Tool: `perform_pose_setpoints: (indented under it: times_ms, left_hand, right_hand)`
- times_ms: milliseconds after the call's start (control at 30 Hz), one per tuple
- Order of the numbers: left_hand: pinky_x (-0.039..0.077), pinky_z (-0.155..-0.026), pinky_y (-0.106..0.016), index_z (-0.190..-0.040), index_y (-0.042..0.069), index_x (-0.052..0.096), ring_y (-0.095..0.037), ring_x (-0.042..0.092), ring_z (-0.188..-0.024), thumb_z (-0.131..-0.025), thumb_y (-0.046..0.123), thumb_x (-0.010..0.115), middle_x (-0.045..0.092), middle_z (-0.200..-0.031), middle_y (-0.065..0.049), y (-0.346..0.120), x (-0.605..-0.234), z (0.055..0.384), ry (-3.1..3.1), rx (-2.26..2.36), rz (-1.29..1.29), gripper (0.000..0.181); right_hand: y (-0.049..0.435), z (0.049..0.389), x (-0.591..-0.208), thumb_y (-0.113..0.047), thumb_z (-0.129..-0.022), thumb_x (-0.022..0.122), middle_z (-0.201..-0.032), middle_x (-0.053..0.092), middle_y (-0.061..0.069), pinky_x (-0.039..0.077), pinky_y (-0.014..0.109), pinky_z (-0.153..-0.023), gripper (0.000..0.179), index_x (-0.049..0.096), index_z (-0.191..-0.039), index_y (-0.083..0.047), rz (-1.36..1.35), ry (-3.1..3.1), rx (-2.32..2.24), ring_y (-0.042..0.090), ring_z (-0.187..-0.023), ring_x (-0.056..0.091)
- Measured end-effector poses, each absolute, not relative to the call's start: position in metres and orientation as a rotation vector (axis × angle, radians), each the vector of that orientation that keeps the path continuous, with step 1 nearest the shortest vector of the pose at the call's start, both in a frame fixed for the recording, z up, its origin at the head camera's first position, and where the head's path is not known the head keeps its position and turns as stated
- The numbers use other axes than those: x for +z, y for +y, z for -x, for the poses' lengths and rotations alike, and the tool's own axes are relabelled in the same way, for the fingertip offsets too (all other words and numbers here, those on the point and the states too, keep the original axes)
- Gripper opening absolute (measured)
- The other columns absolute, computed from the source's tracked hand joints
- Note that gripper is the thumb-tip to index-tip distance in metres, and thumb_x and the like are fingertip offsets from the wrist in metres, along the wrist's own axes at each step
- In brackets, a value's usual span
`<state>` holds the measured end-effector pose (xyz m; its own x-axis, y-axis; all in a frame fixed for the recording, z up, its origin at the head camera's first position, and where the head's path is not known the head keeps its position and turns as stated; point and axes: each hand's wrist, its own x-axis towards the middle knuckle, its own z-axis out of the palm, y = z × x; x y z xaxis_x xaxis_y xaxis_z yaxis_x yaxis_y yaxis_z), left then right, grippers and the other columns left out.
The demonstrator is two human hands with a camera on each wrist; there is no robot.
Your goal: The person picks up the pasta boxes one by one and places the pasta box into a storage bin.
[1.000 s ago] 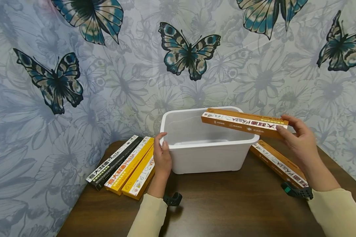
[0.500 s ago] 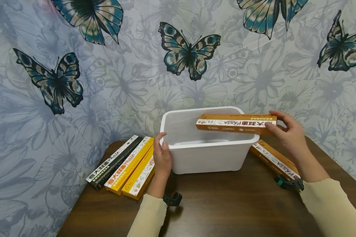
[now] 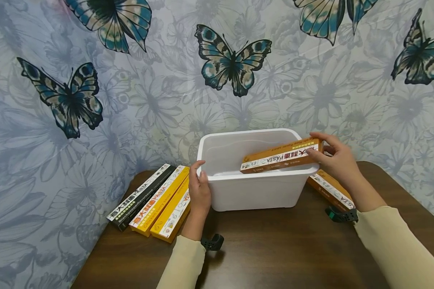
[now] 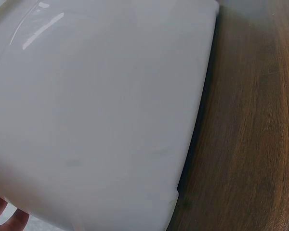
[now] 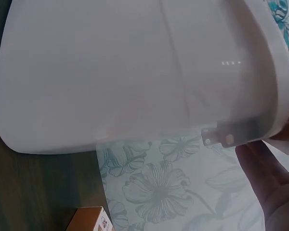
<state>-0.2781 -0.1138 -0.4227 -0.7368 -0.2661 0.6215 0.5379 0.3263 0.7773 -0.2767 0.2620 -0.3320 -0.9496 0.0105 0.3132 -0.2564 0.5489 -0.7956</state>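
A white plastic bin (image 3: 253,192) stands on the brown table, its outer wall filling much of both wrist views. My left hand (image 3: 200,192) grips the bin's left rim, thumb and fingers on either side of it. Between thumb and fingers of my right hand (image 3: 334,160) is the right end of an orange-brown pasta box (image 3: 280,155). That box tilts, its left end lower and inside the bin, its right end above the right rim. A second orange-brown pasta box (image 3: 330,188) lies on the table right of the bin, partly hidden by my right wrist.
Left of the bin lie a black pasta box (image 3: 141,196) and two yellow pasta boxes, one yellow box (image 3: 160,200) beside the black one and another yellow box (image 3: 171,212) nearest the bin. A butterfly-patterned wall (image 3: 159,100) rises behind the table (image 3: 260,249).
My right hand has moved left with the pasta box. The box's left end has dipped into the bin, and its right end now sits higher than the left. My left hand stays on the rim.
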Motion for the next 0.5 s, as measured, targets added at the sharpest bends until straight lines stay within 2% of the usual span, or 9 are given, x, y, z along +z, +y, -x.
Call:
perform_pose_setpoints:
  times_ms: [200,267,367,433,500]
  left_hand:
    - [0.04,-0.1,-0.051,-0.134,0.017,0.052,-0.032,0.053,-0.117,-0.099,0.037,0.036,0.055,-0.136,-0.014,-0.113,-0.422,0.277,-1.909,-1.494,0.226,0.043]
    - [0.04,-0.1,-0.051,-0.134,0.017,0.051,-0.03,0.053,-0.117,-0.099,0.037,0.036,0.055,-0.136,-0.014,-0.113,-0.422,0.277,-1.909,-1.493,0.226,0.043]
    - [0.04,-0.1,-0.051,-0.134,0.017,0.051,-0.03,0.053,-0.117,-0.099,0.036,0.036,0.055,-0.136,-0.014,-0.112,-0.422,0.278,-1.907,-1.487,0.227,0.043]
    - [0.041,-0.1,-0.051,-0.134,0.016,0.051,-0.03,0.053,-0.117,-0.099,0.036,0.036,0.055,-0.136,-0.015,-0.112,-0.422,0.278,-1.909,-1.481,0.227,0.043]
    - [0.041,-0.1,-0.051,-0.134,0.016,0.052,-0.03,0.054,-0.117,-0.099,0.037,0.036,0.056,-0.136,-0.015,-0.112,-0.422,0.278,-1.908,-1.477,0.226,0.043]
  right_hand:
    - [0.254,0.285,-0.333,-0.04,-0.093,0.068,-0.149,0.043,0.003,0.051,0.018,-0.07,0.058,0.049,-0.146,-0.027,-0.278,-2.53,1.272,0.017,-0.119,0.048]
    - [0.252,0.288,-0.334,-0.039,-0.093,0.068,-0.147,0.044,0.002,0.05,0.019,-0.076,0.059,0.049,-0.146,-0.024,-0.291,-2.534,1.283,0.02,-0.122,0.048]
    - [0.25,0.291,-0.335,-0.04,-0.093,0.068,-0.148,0.044,0.004,0.051,0.032,-0.095,0.06,0.048,-0.147,-0.02,-0.318,-2.55,1.308,0.025,-0.129,0.047]
    - [0.25,0.293,-0.334,-0.041,-0.093,0.068,-0.151,0.044,0.007,0.043,0.045,-0.108,0.06,0.049,-0.146,-0.019,-0.343,-2.573,1.311,0.029,-0.135,0.044]
    - [0.25,0.295,-0.333,-0.041,-0.093,0.069,-0.153,0.043,0.012,0.035,0.057,-0.112,0.062,0.049,-0.146,-0.017,-0.376,-2.604,1.289,0.035,-0.141,0.04]
